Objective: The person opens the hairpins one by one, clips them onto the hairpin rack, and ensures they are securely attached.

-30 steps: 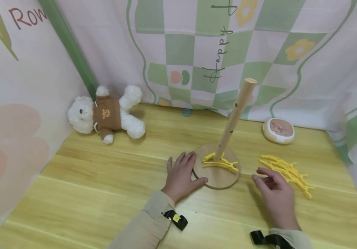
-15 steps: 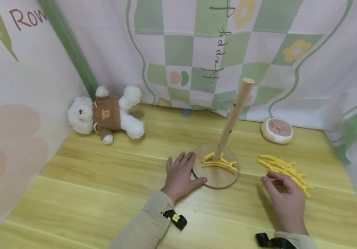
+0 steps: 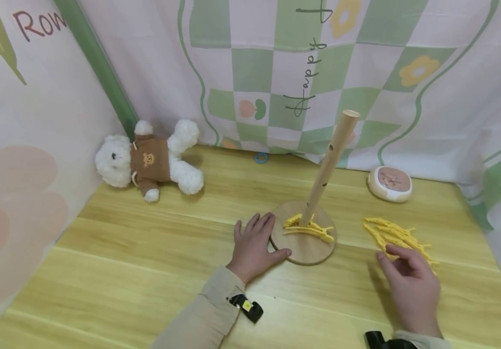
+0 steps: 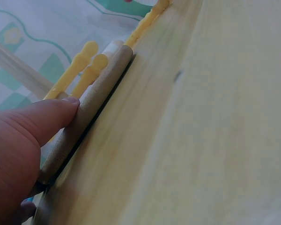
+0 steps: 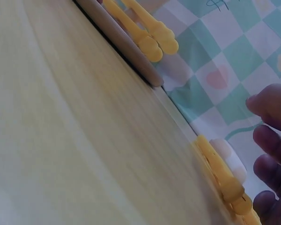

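Round wooden base [image 3: 309,253] with pole [image 3: 328,165], yellow pieces [image 3: 320,234] on it beside pole. Left hand [image 3: 254,252] on base's left rim, fingers extended. Right of base: yellow strips [image 3: 393,233], right hand [image 3: 413,291] near them, fingers loosely curled, gripping nothing. Plush toy [image 3: 151,162] back-left of base.

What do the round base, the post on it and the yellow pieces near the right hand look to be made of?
Round base: seems wood, smooth and matte; tan face, darker brown edge. Post: likely wood too, smooth; pale tan with dark holes along it. Yellow pieces: probably moulded plastic, faint sheen; uniform colour and rounded ends.
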### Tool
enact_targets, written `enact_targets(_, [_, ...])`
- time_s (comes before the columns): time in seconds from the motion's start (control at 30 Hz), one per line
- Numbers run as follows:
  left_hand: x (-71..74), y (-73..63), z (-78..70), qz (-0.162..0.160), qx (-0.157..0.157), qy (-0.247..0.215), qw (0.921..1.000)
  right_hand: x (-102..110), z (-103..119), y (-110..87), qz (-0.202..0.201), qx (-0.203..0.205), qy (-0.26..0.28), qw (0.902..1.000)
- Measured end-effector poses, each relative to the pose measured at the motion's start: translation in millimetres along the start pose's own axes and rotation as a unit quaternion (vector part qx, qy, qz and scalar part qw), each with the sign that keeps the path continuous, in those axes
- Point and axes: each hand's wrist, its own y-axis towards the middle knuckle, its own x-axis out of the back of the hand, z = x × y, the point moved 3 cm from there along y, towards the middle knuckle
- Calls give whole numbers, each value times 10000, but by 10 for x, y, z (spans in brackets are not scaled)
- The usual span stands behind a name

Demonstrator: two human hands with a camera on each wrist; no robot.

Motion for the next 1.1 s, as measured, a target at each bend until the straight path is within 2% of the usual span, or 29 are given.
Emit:
enact_targets(0.27, [0,13,2,-11,1,84,10000,134,-88,-11,12,-453,-521,9976])
enact_targets(0.43, [3,11,0,1,11,53,10000,188,-124,-6,126,-766,-1065,9913])
enact_targets(0.57, [6,7,-2,-2,13,-1,10000,211,-148,15,547,-983,-1650,9799])
enact_targets(0.77, [-9,9,6,-20,-5,33,10000,252,-186,61,1505,-1020,-2346,9549])
enact_targets(0.87, [-17,12,12,-21,-4,40,10000,258,-188,78,1715,-1087,-2523,9461])
enact_targets(0.97, [-21,14,16,-19,-2,10,10000,265,-192,76,1568,-1272,-2560,9454])
enact_targets(1.1, [-21,14,16,-17,7,-17,10000,277,-200,61,1076,-1334,-2458,9541])
